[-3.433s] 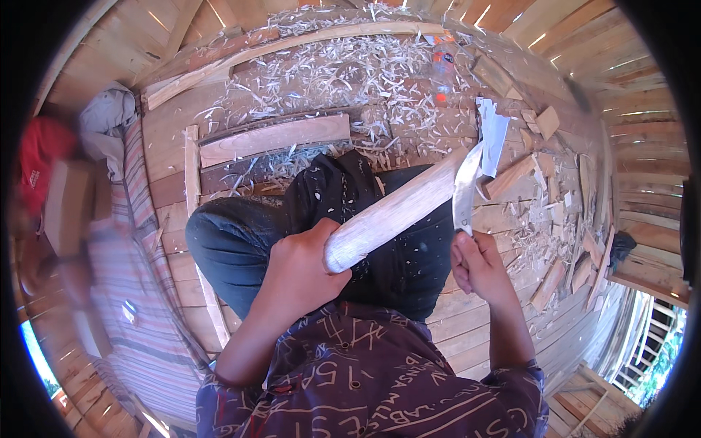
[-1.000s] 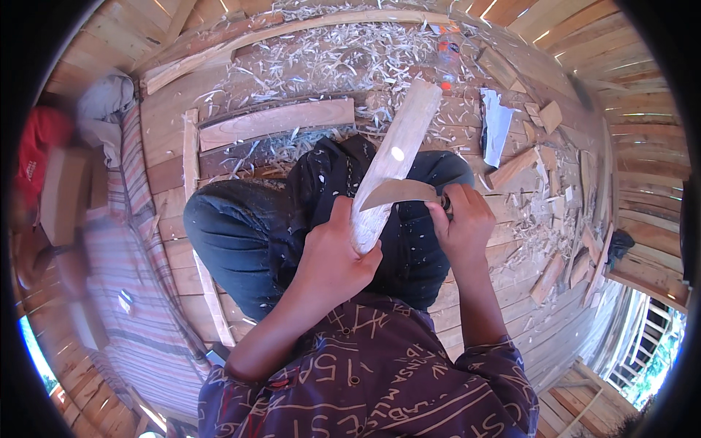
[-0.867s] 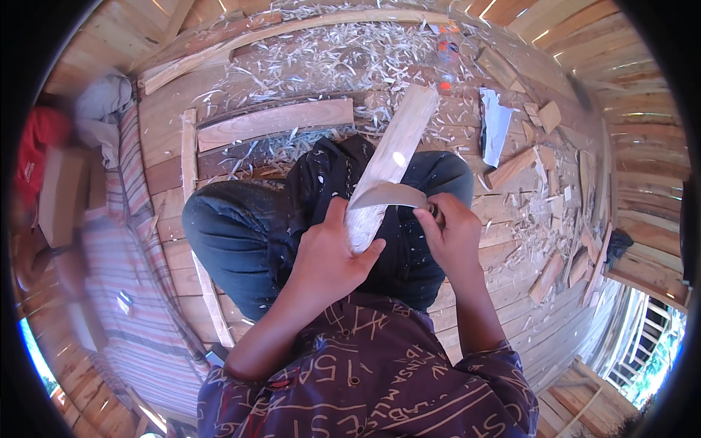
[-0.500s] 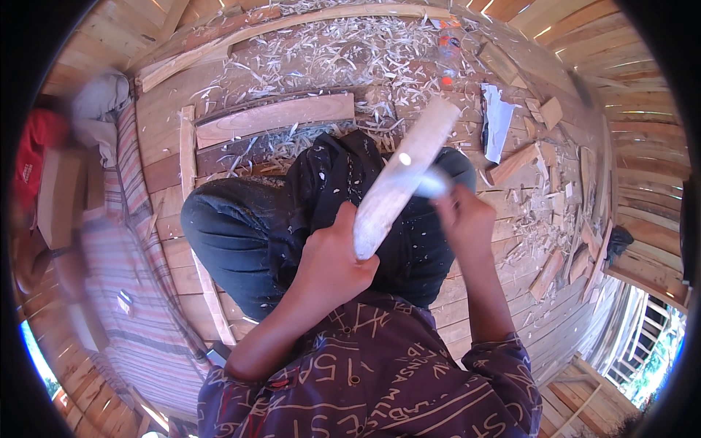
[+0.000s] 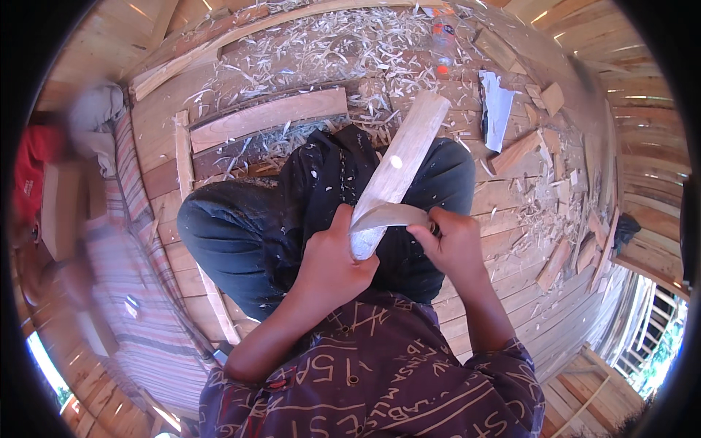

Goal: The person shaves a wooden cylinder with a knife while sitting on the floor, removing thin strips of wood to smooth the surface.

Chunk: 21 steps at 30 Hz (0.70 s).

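Far left: a red garment (image 5: 33, 171), blurred, with a grey cloth (image 5: 98, 120) heaped beside it on the far side. Nearer, a striped cloth (image 5: 146, 321) spread over the floor. Right of that, a narrow wooden strip (image 5: 184, 157) running away from me, and a flat board (image 5: 270, 119) lying crosswise beyond my knees, pale shavings (image 5: 314, 51) scattered thickly on the floor past it.

Centre: I sit with bent knees in dark trousers (image 5: 226, 226). My left hand (image 5: 332, 252) is wrapped around the near end of a pale wood piece (image 5: 405, 150), fingers closed on it, thumb along its right side. The wood is held over my lap, tilted so its far end points away and to the right; one bright round spot on its face. A curved blade (image 5: 391, 214) crosses the wood toward the near end, just ahead of my left fingers; depth of bite cannot be told. My right hand (image 5: 456, 244) grips its handle, fingers curled shut, handle mostly hidden.

Right: a clear bottle (image 5: 443, 36) with an orange cap, far; a torn white sheet (image 5: 496, 109); angular offcuts (image 5: 515, 153) among small chips; a dark bundle (image 5: 626, 230) by the plank wall
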Each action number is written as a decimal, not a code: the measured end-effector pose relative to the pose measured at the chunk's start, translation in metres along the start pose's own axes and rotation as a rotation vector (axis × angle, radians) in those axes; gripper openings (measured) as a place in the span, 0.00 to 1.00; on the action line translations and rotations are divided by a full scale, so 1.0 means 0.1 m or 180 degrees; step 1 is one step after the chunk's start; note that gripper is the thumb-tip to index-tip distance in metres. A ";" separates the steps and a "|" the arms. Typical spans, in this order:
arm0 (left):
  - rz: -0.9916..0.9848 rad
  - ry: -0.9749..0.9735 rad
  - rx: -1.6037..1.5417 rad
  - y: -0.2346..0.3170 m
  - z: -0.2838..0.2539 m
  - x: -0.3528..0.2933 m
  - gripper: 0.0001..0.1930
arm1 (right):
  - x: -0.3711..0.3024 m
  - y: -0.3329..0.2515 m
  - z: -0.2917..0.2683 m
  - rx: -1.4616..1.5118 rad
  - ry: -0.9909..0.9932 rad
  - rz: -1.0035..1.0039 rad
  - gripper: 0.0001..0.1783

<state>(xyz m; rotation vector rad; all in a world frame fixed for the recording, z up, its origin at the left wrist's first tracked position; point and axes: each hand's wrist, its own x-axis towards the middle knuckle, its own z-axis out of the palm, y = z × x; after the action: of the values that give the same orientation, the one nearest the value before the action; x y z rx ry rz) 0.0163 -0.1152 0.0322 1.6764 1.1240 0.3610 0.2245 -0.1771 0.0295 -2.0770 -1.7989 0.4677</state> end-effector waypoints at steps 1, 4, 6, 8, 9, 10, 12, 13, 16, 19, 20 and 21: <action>0.0002 -0.0006 0.0144 0.01 0.00 0.00 0.19 | 0.04 0.01 -0.01 -0.0185 -0.0102 0.0032 0.30; -0.0072 -0.0002 0.0322 0.09 -0.02 0.00 0.20 | 0.18 0.20 0.06 -0.0666 0.0492 -0.0404 0.32; -0.0102 -0.0296 0.0339 0.08 0.06 -0.08 0.20 | 0.43 0.54 -0.08 0.0407 0.0974 0.1523 0.34; -0.0038 -0.0948 0.0380 0.00 0.28 -0.37 0.21 | 0.55 1.54 -0.65 -0.0488 0.1571 0.2215 0.36; -0.0171 -0.1006 0.0178 -0.01 0.32 -0.47 0.20 | 0.52 1.68 -0.84 -0.0579 0.1958 0.2330 0.37; -0.0201 -0.0725 0.0210 -0.03 0.26 -0.41 0.19 | 0.45 1.75 -1.01 -0.0542 0.2176 0.2122 0.37; -0.0420 -0.0179 0.0217 -0.14 0.18 -0.34 0.18 | 0.31 1.67 -1.05 -0.0300 0.2146 0.1931 0.38; -0.0541 -0.0002 0.0008 -0.11 0.06 -0.25 0.17 | 0.26 1.50 -0.97 -0.0125 0.1951 0.1975 0.38; -0.0320 0.0090 -0.0117 -0.10 -0.05 -0.04 0.18 | 0.07 0.89 -0.37 0.0083 0.1146 0.1282 0.32; -0.0217 -0.0202 0.0021 -0.01 0.03 0.03 0.19 | 0.00 0.20 -0.08 0.0099 0.0168 0.0341 0.30; 0.0196 -0.0047 -0.0053 -0.01 0.10 0.01 0.19 | 0.00 0.17 -0.08 0.0068 0.0189 0.0220 0.30; 0.0185 -0.0018 -0.0022 0.01 0.13 -0.02 0.18 | 0.04 0.17 -0.07 0.0031 0.0215 0.0099 0.30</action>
<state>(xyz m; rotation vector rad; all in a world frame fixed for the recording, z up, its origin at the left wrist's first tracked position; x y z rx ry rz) 0.0250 -0.1243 0.0281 1.7055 1.0705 0.3964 0.2433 -0.1755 0.0274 -2.0915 -1.7253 0.4087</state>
